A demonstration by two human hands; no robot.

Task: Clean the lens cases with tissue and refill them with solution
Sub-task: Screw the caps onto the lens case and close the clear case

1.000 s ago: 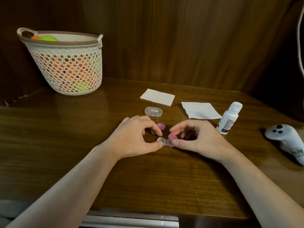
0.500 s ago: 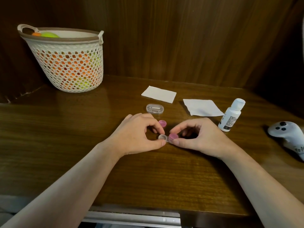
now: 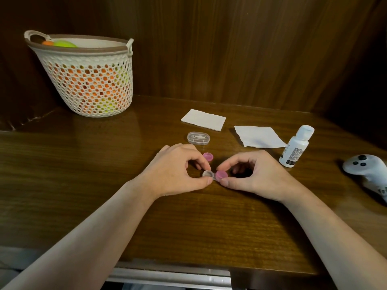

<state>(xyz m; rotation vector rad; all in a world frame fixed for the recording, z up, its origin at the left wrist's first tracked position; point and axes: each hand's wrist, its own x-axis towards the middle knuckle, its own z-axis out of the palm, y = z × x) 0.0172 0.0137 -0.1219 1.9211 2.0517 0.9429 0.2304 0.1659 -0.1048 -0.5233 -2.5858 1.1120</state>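
Observation:
A small clear lens case (image 3: 208, 174) lies on the wooden table between my hands. My left hand (image 3: 176, 171) pinches its uncapped left well. My right hand (image 3: 254, 174) pinches the pink cap (image 3: 221, 175) sitting on the right well. A second pink cap (image 3: 208, 157) lies loose just behind, top down. Further back a clear oval box (image 3: 198, 138) holds a small white tool. Two white tissues lie behind it, one folded (image 3: 203, 119), one flat (image 3: 258, 136). The white solution bottle (image 3: 296, 146) stands capped to the right.
A white mesh basket (image 3: 88, 80) with orange and green balls stands at the back left. A white game controller (image 3: 368, 172) lies at the right edge. Dark wood panels close off the back and right. The table's front edge runs below my forearms.
Both hands have kept their grip on the case and pink cap; the view has shifted slightly and my right fingers have turned a little on the cap.

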